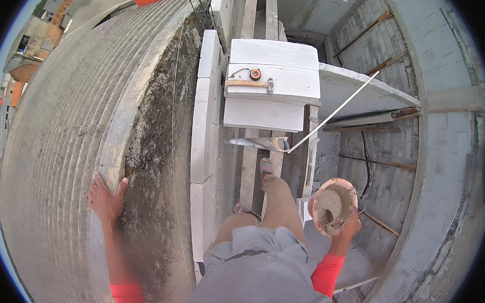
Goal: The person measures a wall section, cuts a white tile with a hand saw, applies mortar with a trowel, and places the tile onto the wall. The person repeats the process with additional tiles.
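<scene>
My left hand [106,199] lies with its fingers spread on the concrete edge [117,139] of a corrugated roof, left of a rough mortar-covered strip. At the right, my right hand [349,224] grips the rim of an orange-brown bucket [319,202]. Grey wet mortar [330,203] is inside the bucket, and a dark tool, its kind unclear, pokes out of it beside my fingers. Between my hands stands a low wall of white blocks [202,127], with a thin string line running along its left side.
Ahead, white blocks [275,54] are stacked, bearing a hammer [249,84] and an orange tape measure [255,74]. A handsaw [262,143] lies across planks [248,176] near my feet. A long white strip [332,116] slants rightward. Right of the planks, the drop is deep.
</scene>
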A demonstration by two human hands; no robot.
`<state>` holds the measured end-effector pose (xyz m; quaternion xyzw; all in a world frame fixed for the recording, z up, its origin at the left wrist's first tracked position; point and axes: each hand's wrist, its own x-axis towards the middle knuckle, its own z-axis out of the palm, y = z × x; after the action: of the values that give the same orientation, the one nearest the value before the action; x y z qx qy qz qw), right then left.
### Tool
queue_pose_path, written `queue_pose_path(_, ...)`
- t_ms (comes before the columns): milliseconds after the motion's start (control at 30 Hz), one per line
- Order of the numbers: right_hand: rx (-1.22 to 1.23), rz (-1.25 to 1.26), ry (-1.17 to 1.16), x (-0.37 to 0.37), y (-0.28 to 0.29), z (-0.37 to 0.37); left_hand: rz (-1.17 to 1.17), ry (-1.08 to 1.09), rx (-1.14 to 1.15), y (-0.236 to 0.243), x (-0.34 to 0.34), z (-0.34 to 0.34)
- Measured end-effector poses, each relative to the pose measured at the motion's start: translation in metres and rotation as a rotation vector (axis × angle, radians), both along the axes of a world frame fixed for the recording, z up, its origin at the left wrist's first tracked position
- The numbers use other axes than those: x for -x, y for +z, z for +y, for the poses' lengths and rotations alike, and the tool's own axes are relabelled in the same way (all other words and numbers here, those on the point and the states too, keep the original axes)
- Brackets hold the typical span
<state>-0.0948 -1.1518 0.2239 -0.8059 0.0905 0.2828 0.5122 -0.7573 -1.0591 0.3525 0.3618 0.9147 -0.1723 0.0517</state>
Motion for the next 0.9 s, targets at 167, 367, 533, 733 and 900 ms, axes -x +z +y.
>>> queue_pose_path(167,-0.040,-0.021,0.064,0.018,-0.017,0.057,0.036,-0.019,0.014,-0.012,0.006,-0.003)
queue_pose_path(367,-0.155,-0.004,0.246,0.062,-0.001,0.108,0.016,-0.036,0.001,-0.013,0.009,-0.010)
queue_pose_path(533,-0.324,-0.005,0.375,0.098,0.030,0.122,0.015,-0.056,-0.007,-0.014,0.014,-0.012)
queue_pose_path(733,-0.268,0.047,0.576,0.118,0.056,0.141,0.066,-0.042,-0.018,-0.016,0.013,-0.014)
queue_pose_path(900,-0.129,0.132,0.698,0.129,0.058,0.159,0.049,-0.031,-0.005,-0.007,0.002,-0.003)
